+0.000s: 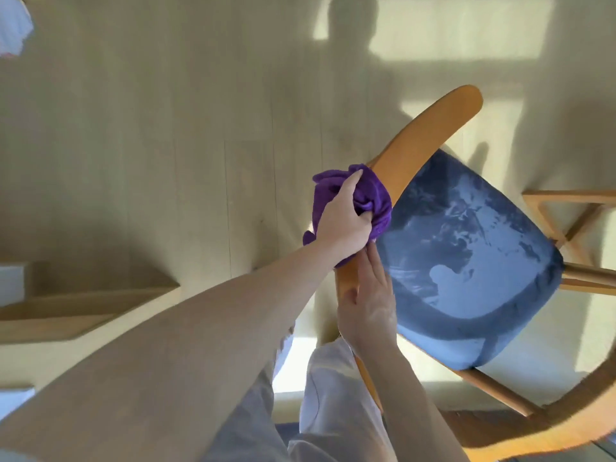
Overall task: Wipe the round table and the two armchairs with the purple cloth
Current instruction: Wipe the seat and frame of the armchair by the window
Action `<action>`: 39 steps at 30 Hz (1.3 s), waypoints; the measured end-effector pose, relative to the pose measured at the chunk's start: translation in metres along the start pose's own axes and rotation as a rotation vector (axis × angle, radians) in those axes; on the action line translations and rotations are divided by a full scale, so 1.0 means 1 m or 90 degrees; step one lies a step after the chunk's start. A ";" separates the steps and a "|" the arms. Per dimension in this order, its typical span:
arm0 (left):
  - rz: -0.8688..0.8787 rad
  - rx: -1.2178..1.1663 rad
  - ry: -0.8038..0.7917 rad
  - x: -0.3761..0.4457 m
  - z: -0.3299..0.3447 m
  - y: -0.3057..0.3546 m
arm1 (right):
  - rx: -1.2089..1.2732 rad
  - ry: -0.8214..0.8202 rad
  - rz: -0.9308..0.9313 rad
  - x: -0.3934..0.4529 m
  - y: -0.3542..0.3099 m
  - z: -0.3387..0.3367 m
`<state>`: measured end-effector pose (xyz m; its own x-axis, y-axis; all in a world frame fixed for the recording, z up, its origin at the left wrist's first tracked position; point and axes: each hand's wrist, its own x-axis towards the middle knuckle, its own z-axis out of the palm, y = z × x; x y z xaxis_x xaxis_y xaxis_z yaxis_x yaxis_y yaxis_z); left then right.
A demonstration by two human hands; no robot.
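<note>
Wiping of an armchair (466, 255) is judged to be the step in hand: the purple cloth (363, 195) is bunched around the curved wooden backrest rail (430, 128) at its bend, just beside the upper left corner of the blue velvet seat (466, 261). The cloth is gripped by the left hand (343, 218), whose fingers are curled into the folds while the thumb lies along the top, so that the fabric is wrapped against the wood rather than laid flat on it. The right hand (366, 305) is set just below, touching the lower stretch of the same rail; its fingers are seen nearly straight and pressed along the wood (it appears to steady the chair, and nothing is held in it). The two hands are close together, almost touching, with the left forearm crossing above the right.

For the next move, the cloth would probably need to be drawn along the rail toward its far end, which rises up and to the right, with the wrapped grip kept firm so that both faces are covered. The round table is not seen in this view, and whether it has been wiped cannot be told. A second wooden frame (573, 215) is partly visible at the right edge.
</note>
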<state>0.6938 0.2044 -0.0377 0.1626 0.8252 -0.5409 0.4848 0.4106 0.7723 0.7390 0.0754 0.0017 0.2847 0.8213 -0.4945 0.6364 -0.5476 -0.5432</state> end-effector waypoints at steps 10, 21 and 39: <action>0.042 0.098 -0.056 0.085 0.012 0.058 | -0.002 0.013 0.023 0.068 -0.019 -0.036; 0.055 0.229 -0.137 0.147 0.027 0.117 | 0.046 0.015 0.048 0.128 -0.026 -0.069; 0.249 0.538 -0.502 0.248 0.000 0.228 | 0.400 0.406 0.555 0.250 -0.093 -0.107</action>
<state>0.8446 0.5025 0.0037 0.7578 0.2538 -0.6011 0.6442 -0.4375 0.6274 0.8277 0.3488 0.0006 0.8476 -0.0180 -0.5304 -0.3403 -0.7853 -0.5172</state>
